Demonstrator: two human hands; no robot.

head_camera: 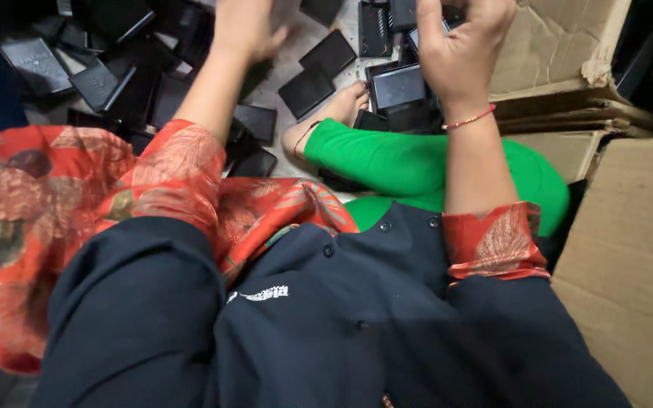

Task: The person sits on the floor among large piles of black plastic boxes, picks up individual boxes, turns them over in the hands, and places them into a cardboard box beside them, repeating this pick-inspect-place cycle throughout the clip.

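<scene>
Right hand [459, 38] curled around a small dark part, mostly hidden, left hand [245, 29] loosely spread above flat black rectangular covers [307, 91], matte, scattered over the floor [285, 75]

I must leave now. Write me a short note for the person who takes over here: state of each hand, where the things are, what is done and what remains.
Left hand: reaching out over the black flat parts on the floor, fingers spread, holding nothing that shows.
Right hand: raised, fingers curled; whether it grips something small cannot be seen.
Things: many black flat parts lie scattered on the floor; one tray-like part lies just below the right hand. Torn cardboard box stands on the right.
Done or left: no sorted pile is visible, so progress cannot be judged.
</scene>
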